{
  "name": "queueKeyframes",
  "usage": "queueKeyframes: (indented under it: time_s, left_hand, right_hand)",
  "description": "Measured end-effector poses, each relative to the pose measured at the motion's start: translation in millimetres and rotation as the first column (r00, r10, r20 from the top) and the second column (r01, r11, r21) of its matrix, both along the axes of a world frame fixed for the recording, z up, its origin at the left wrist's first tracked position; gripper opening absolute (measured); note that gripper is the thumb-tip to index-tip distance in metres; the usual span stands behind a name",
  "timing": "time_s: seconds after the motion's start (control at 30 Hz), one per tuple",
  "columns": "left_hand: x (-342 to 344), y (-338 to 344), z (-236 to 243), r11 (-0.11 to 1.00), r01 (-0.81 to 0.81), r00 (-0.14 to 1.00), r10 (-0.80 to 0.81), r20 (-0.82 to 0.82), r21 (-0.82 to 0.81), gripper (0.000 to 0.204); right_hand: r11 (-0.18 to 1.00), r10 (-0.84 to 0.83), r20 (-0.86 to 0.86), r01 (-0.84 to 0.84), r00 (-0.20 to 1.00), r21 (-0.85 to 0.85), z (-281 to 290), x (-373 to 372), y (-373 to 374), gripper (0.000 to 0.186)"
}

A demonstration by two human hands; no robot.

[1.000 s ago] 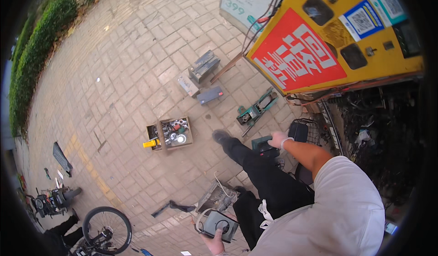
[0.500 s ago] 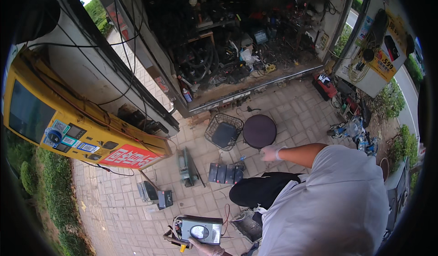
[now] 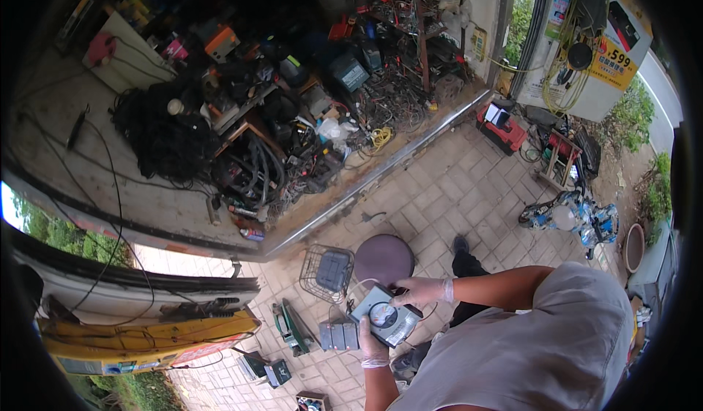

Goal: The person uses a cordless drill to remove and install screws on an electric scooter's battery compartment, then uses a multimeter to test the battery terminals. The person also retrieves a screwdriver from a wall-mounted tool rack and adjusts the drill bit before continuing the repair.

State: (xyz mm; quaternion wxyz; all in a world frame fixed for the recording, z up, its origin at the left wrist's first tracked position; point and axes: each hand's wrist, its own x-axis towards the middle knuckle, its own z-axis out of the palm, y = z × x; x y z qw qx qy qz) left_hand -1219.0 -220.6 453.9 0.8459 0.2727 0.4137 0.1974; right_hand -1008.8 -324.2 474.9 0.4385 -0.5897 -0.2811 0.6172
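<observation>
My gloved left hand (image 3: 372, 343) grips the near left side of a grey box-shaped meter with a round dial (image 3: 396, 332), its thumb along the edge. My gloved right hand (image 3: 419, 292) is closed at the meter's far right edge; its fingertips are partly hidden. A dark cable loops beside the meter. Partly hidden behind my left hand, a row of grey batteries (image 3: 337, 335) stands on the paving. Just beyond the meter is a round purple-brown stool (image 3: 384, 258). To its left sits a wire basket (image 3: 310, 278) with a dark grey block (image 3: 335, 269) in it.
A green metal tool (image 3: 291, 330) and two dark batteries (image 3: 277, 373) lie left on the paving. Ahead, a raised metal sill (image 3: 366, 179) fronts a cluttered workshop. A red toolbox (image 3: 501, 128) and a small blue-patterned bike (image 3: 571, 219) stand to the right.
The meter has come up from the lower left to in front of me in my left hand. My right hand has moved from near the stool onto the meter's edge. The view has turned left.
</observation>
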Motion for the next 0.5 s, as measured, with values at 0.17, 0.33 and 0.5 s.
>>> queueKeyframes:
  time_s: [0.17,0.33,0.5]
  left_hand:
    - [220.3,-8.2,34.9,0.986,0.161,0.985,-0.163,-0.06,-0.048,0.048]
    - [377.0,-2.0,89.1,0.951,0.309,0.945,-0.303,-0.121,0.031,0.035]
    - [462.7,31.0,84.9,0.833,0.544,0.838,-0.544,-0.034,0.101,0.043]
  right_hand:
    - [0.967,-0.253,-0.284,0.253,0.925,-0.035,10.2,182.2,-52.9,0.063]
    - [0.824,-0.556,-0.223,0.566,0.801,-0.021,13.8,297.6,-55.0,0.064]
    - [0.737,-0.669,-0.171,0.675,0.723,-0.029,24.9,384.8,-28.1,0.062]
